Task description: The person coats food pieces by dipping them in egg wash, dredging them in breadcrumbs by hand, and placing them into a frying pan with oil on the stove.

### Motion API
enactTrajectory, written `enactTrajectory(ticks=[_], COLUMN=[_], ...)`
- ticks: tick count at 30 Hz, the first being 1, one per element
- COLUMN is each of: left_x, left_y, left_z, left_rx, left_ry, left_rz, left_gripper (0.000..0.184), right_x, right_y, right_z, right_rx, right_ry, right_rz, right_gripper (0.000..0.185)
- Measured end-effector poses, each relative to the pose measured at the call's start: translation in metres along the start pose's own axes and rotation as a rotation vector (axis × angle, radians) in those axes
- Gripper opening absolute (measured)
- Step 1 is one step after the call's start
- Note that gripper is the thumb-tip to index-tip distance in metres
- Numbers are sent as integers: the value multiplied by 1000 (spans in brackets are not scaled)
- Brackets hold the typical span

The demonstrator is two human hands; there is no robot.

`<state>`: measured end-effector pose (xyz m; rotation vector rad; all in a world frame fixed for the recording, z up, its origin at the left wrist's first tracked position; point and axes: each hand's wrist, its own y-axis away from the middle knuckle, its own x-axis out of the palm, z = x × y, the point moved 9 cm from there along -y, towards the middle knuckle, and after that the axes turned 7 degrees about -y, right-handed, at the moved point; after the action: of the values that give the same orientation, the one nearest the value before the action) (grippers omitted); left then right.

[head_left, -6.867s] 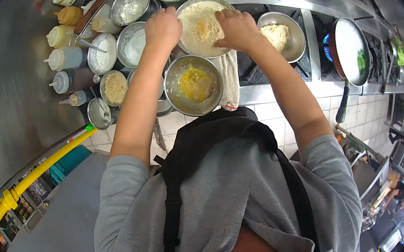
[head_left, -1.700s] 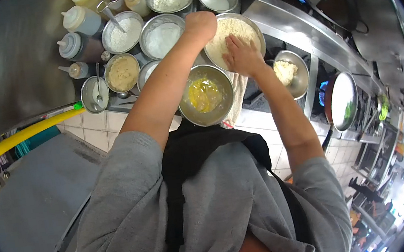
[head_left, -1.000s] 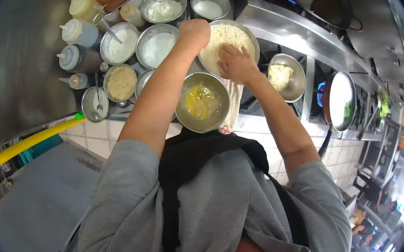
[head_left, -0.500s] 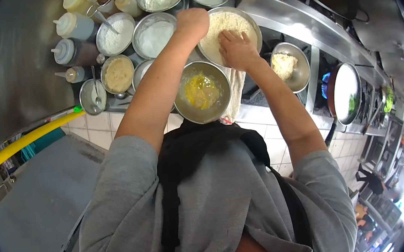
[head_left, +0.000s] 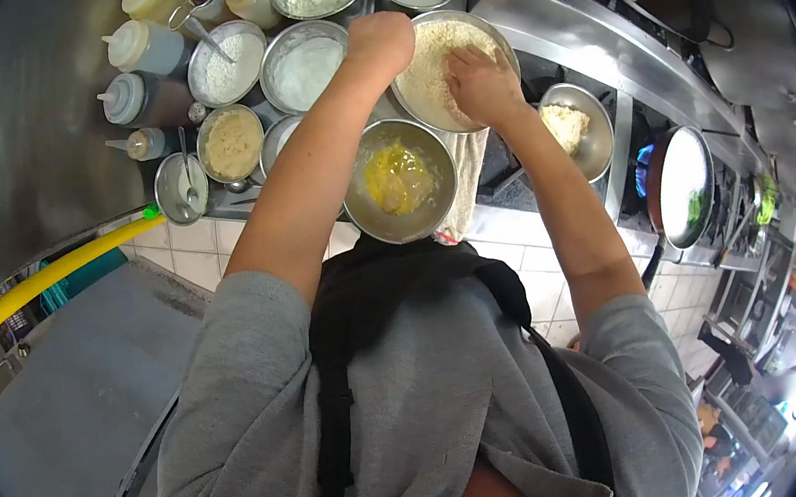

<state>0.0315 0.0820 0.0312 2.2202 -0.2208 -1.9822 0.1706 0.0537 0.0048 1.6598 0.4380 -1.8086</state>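
A wide metal bowl of breadcrumbs (head_left: pixel 428 51) stands at the top centre. My left hand (head_left: pixel 381 40) is closed on its left rim, the fingers partly hidden. Inside the bowl my right hand (head_left: pixel 485 86) rests on the crumbs, fingers stretched out and slightly bent, the tips in the crumbs. Nearer my body sits a metal bowl of beaten egg (head_left: pixel 398 181), with yellow yolk and something pale in the liquid. A whitish cloth (head_left: pixel 469 175) hangs beside it.
Several metal bowls of white powder (head_left: pixel 307 73) stand left, with squeeze bottles (head_left: pixel 135 47) behind. To the right are a bowl with a crumbed lump (head_left: pixel 567 126), a lit burner (head_left: pixel 645 168) and a pan (head_left: pixel 684 189). A yellow pipe (head_left: pixel 54 276) runs along the left.
My right hand has shifted right and slightly up over the crumbs. The breadcrumb bowl has moved slightly right, with my left hand staying at its rim.
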Motion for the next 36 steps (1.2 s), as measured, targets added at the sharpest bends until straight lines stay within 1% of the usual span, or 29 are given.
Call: enactTrajectory(ticks=[2, 3, 5, 6, 10, 12, 13, 15, 16, 17, 20, 21, 23, 25, 27, 28, 29, 30, 31, 33, 35, 36], left_x=[-3, 0, 0, -4, -6, -8, -8, -10, -10, -9, -14, -13, -14, -15, -13, -12, -21, -32, -34, -48, -51, -51], left_y=[-3, 0, -3, -3, 2, 3, 4, 3, 3, 3, 3, 4, 5, 5, 3, 2, 3, 8, 10, 20, 26, 29], left_z=[3, 3, 3, 3, -1, 2, 2, -1, -1, -1, -3, -4, -5, -6, -7, -12, -15, -18, -21, -32, -35, -33], left_rx=[1, 3, 7, 7, -10, -14, -18, -16, -11, -6, 15, 24, 32, 44, 41, 58, 63, 63, 66, 144, 136, 133], left_ry=[-26, -23, 5, 3, -9, -16, -33, -44, -51, -57, -70, -67, -96, -94, -110, -103, -103, -105, -107, -31, -42, -44], left_rz=[1, 10, 17, 13, 27, 26, 33, 30, 43, 57, 20, 17, -22, -39, -36, -42, -149, -253, -253, -388, -393, -401], left_gripper=[22, 22, 23, 23, 23, 22, 22, 22, 22, 22, 23, 23, 24, 25, 24, 24, 23, 22, 22, 21, 21, 21], right_x=[-31, -33, -18, -16, -4, -10, -15, -18, -13, -16, -9, -11, -12, -25, -30, -33, -35, -39, -42, -49, -45, -46], right_y=[2, 5, 2, -1, -17, -18, -16, -7, -5, -2, 13, 18, 32, 50, 67, 73, 80, 85, 89, 92, 89, 79], right_z=[10, 17, 20, 17, 6, -2, -4, -32, -42, -45, -45, -50, -59, -65, -77, -83, -88, -88, -85, -79, -85, -81], right_rx=[-32, -29, 85, 56, 61, 115, 115, 368, 423, 424, 491, 498, 518, 540, 546, 508, 514, 515, 511, 488, 553, 489], right_ry=[-132, -135, 32, -19, -5, -108, -106, -479, -673, -668, -1362, -1358, -1533, -1548, -1684, -1730, -1724, -1800, -1879, -1910, -1631, -1509], right_rz=[-140, -132, 114, -99, -103, -109, -111, -100, -69, -73, 0, -7, -21, -45, -104, -114, -127, -170, -208, -224, -227, -207], right_gripper=[41, 41, 37, 30, 33, 30, 30, 26, 24, 24, 19, 19, 18, 20, 22, 25, 25, 24, 23, 24, 24, 27])
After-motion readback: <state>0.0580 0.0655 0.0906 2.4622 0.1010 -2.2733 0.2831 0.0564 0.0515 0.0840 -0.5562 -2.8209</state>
